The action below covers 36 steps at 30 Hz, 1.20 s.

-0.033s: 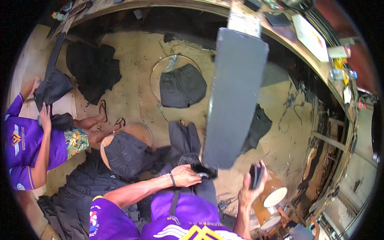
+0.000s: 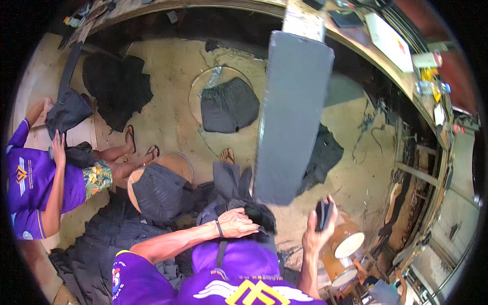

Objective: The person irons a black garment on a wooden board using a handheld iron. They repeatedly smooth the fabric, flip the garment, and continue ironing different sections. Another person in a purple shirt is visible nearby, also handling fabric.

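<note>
Left hand (image 2: 238,223), lower centre of frame: fingers bent and drawn together on a soft black cloth piece (image 2: 264,212) in the wearer's lap; fingertips pinch its edge, no wide gap between them. Dark wristband (image 2: 219,228) on that wrist.

Right hand (image 2: 318,231), lower right of centre, raised clear of the lap: fingers and thumb closed part-way round a dark, roughly rectangular handheld object (image 2: 324,215); its exact kind too small to tell.

Long dark grey flat board (image 2: 294,122) runs from upper centre-right down toward the lap, its near end close above both hands. Crumpled black cloth (image 2: 324,155) on the floor, partly behind the board's right edge.

Centre: black gathered garment (image 2: 230,105) lying over a round tan disc (image 2: 197,86). Lower left of centre: round wooden stool (image 2: 179,165) draped with dark cloth (image 2: 160,192). Heap of dark folded cloth (image 2: 114,244), lower left.

Left edge: co-worker in purple shirt (image 2: 48,183), both hands at a black fabric piece (image 2: 68,113). Another black cloth spread flat (image 2: 117,89), upper left. Two round-topped wooden stools (image 2: 349,245) lower right.
</note>
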Motion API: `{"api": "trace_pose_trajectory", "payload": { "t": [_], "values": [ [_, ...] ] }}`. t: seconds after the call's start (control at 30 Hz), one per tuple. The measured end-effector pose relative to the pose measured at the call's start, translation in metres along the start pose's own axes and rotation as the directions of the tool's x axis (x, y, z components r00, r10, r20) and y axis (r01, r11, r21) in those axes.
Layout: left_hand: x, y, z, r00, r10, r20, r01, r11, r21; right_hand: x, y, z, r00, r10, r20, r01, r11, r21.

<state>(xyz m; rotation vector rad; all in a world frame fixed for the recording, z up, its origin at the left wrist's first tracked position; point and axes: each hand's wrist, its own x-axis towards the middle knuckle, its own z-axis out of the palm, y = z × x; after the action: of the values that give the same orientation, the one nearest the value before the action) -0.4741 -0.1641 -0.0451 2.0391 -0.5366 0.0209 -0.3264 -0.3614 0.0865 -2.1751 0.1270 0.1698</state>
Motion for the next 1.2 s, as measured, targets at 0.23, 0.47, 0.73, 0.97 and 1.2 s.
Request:
{"api": "trace_pose_trajectory", "payload": {
  "t": [0.23, 0.47, 0.73, 0.97, 1.2],
  "values": [
    [0.114, 0.015, -0.099, 0.9, 0.008, -0.436, 0.28, 0.757, 0.591, 0.026, 0.019, -0.004, 0.867, -0.388, 0.313, 0.471, 0.844, -0.257],
    [0.109, -0.026, -0.102, 0.849, 0.001, -0.529, 0.368, 0.717, 0.592, 0.055, 0.038, 0.025, 0.886, -0.414, 0.208, 0.42, 0.907, 0.016],
    [0.039, 0.004, -0.076, 0.911, -0.354, -0.213, 0.413, 0.771, 0.485, -0.01, 0.088, 0.007, 0.879, -0.188, 0.438, 0.205, 0.979, 0.007],
    [0.042, -0.004, -0.07, 0.921, -0.389, 0.013, 0.352, 0.847, 0.398, -0.002, 0.105, -0.005, 0.726, 0.126, 0.676, -0.186, 0.982, 0.016],
    [0.062, -0.014, -0.122, 0.908, -0.063, -0.414, 0.253, 0.871, 0.421, 0.029, 0.05, -0.008, 0.75, 0.062, 0.659, -0.175, 0.979, 0.107]
  ]
}}
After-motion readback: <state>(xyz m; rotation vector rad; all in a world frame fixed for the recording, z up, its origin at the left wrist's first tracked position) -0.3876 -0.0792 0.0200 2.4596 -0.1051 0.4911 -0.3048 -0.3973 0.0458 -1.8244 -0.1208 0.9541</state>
